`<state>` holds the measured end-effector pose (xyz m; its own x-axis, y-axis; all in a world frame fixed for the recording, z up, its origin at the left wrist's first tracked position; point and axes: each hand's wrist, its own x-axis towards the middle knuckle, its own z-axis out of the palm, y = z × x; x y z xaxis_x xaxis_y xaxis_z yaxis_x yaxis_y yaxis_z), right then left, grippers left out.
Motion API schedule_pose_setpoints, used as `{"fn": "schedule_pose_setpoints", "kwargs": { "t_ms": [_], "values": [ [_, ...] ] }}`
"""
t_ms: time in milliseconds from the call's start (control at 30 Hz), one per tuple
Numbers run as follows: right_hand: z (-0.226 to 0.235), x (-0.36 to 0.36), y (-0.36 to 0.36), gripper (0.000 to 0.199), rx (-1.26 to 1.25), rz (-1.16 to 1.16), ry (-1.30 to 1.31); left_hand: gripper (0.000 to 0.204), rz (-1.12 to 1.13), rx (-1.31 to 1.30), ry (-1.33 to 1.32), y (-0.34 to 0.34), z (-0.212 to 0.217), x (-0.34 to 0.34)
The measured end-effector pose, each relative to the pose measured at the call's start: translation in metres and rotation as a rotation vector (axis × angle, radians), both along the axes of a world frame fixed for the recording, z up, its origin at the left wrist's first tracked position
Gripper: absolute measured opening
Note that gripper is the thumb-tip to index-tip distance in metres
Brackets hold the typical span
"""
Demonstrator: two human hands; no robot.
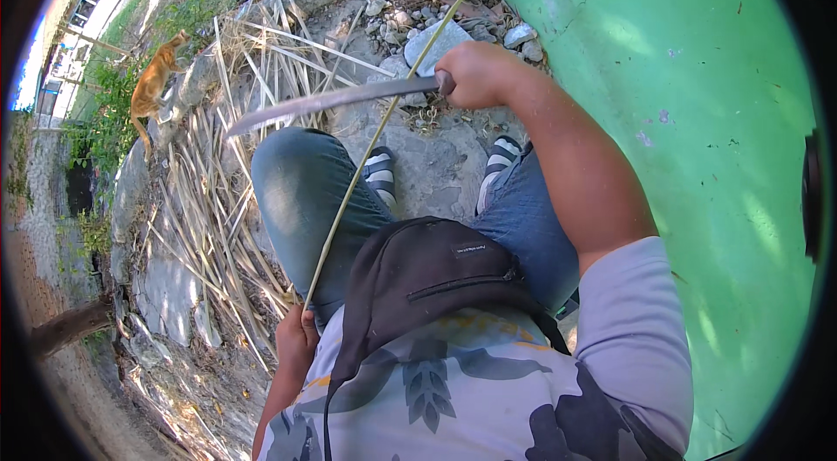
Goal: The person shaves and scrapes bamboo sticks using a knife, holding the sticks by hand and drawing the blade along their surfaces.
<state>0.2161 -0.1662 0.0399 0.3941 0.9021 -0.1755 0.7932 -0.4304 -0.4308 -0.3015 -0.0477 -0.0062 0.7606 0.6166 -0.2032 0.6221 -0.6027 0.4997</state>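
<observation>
Big green painted wall (697, 112) runs along the right, and left of it there's a heap of dry pale stripped stalks (218, 226) on the ground. The long grey metal blade (331, 100) is up over the knees, right hand (475, 73) fisted tight round its handle. The thin yellowish stick (366, 160) slants from the wall's foot down to the left hand (296, 341), fingers closed on its lower end. Looks like mid-stripping; next stroke probably needs the blade laid on the stick, angled away from the legs.

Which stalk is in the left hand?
The long thin stalk running up across the knee under the knife; the left hand grips its near end. The other stalks lie piled on the ground.
</observation>
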Motion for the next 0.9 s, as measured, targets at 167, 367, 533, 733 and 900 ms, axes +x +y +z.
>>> {"fn": "schedule_pose_setpoints", "kwargs": {
  "t_ms": [167,367,533,733,900],
  "values": [
    [-0.016,0.037,-0.013,0.029,0.047,-0.305,0.179,0.046,-0.020,-0.047,0.006,0.005,0.000,0.007],
    [-0.007,-0.006,0.002,0.017,0.030,0.028,0.048,0.048,0.011,-0.081,0.004,0.004,-0.001,0.003],
    [-0.026,0.013,0.004,0.017,0.044,-0.024,0.109,0.046,0.033,-0.082,-0.039,0.001,0.000,0.011],
    [-0.003,-0.011,0.005,0.016,0.055,0.010,-0.009,0.045,0.019,-0.056,-0.002,0.002,-0.012,-0.007],
    [0.011,0.002,-0.003,0.024,-0.127,-0.112,0.020,0.046,-0.016,-0.036,-0.028,0.004,-0.006,0.009]
  ]
}}
